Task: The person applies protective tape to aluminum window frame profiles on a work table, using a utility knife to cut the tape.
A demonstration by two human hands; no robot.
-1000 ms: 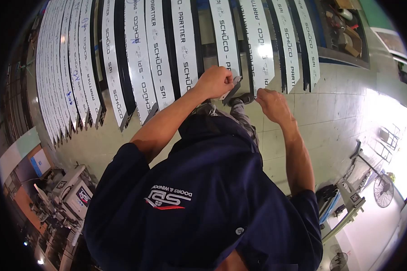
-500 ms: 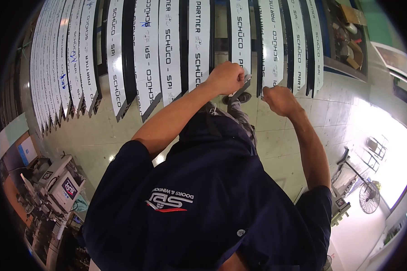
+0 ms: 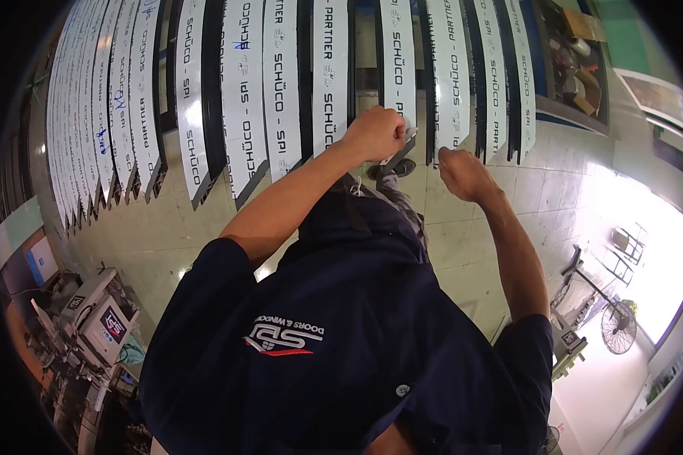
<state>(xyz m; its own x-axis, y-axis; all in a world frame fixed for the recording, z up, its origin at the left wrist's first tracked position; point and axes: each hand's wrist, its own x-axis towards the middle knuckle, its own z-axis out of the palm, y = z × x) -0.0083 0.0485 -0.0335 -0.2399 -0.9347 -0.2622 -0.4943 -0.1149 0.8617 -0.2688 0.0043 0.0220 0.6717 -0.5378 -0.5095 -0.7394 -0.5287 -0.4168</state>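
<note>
My left hand (image 3: 376,135) is closed in a fist at the mitred lower end of a dark profile (image 3: 397,72) covered in white printed protective film. A small pale edge shows by its fingers, but what they grip is hidden. My right hand (image 3: 467,174) has its fingers pinched together at the lower end of the neighbouring film-covered profile (image 3: 449,83). I cannot make out what is between those fingertips.
More film-covered profiles (image 3: 244,98) lie side by side to the left. A grey machine (image 3: 102,322) stands at lower left, a fan (image 3: 618,327) at lower right. A bin with cardboard pieces (image 3: 580,91) is at upper right. My shoe (image 3: 398,168) is on the tiled floor.
The view has shifted slightly, moving the profiles a little left in the picture. Both hands stay closed at nearly the same spots; the right fingers sit marginally lower relative to the profile end.
</note>
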